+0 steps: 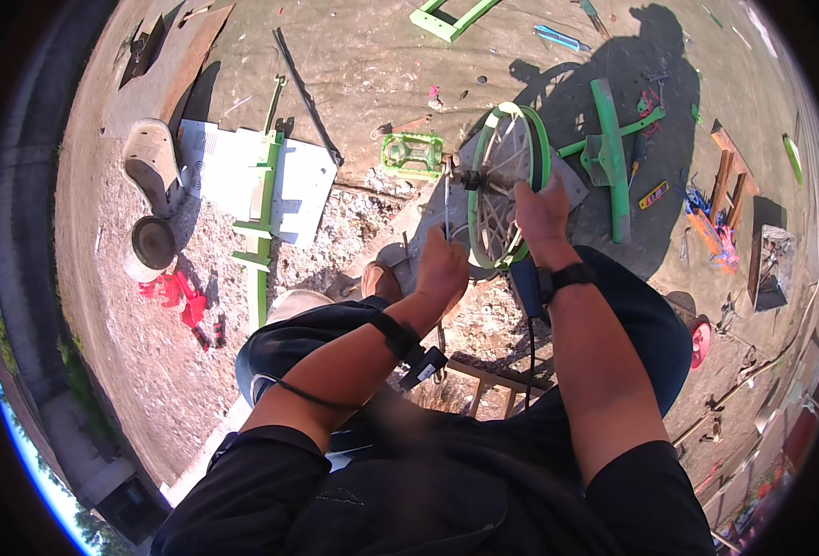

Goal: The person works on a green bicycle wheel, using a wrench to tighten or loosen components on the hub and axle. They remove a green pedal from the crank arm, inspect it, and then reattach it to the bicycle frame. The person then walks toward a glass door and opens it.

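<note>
The person (400, 491) sits bent over a green-rimmed wheel (538, 139) standing upright just ahead. Their left hand (444, 271) closes around a slim metal tool (446, 204) that points away toward the hub (470, 180); I can't tell whether it touches. The right hand (543, 218) grasps the wheel's right side. Just left of it lies a bright green openwork piece (411, 155); farther left, a long green bar (263, 204) crosses white sheets (300, 195). To the right, a green T-shaped frame (610, 176) lies in shadow, and nearer left are red pieces (192, 306) on the ground (354, 83).
</note>
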A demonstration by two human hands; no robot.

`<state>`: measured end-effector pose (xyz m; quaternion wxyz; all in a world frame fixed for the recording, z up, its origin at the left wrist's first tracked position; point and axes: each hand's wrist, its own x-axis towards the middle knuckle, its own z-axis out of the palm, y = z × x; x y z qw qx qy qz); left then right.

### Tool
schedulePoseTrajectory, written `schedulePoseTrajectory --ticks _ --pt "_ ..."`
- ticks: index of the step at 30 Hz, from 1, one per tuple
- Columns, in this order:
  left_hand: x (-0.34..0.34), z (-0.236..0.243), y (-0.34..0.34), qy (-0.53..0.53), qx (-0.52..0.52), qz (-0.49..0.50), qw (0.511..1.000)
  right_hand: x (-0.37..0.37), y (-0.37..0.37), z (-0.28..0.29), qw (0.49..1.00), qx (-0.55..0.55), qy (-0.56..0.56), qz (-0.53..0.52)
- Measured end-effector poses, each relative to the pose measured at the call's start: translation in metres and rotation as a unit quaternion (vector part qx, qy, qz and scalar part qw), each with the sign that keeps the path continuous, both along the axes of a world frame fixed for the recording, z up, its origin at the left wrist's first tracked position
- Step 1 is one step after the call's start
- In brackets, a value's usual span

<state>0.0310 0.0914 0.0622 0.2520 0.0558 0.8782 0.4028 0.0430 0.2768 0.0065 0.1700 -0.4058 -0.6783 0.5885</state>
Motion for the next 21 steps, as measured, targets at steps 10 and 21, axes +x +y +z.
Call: schedulePoseTrajectory --ticks 10,21 --pt "-0.016 0.053 0.004 0.025 0.035 -0.044 0.998 -0.003 -0.006 0.02 1.0 0.008 0.002 -0.022" --pt "-0.089 0.126 0.05 0.165 -0.07 -0.286 0.941 -0.001 -0.007 0.038 0.994 0.102 -0.026 0.007"
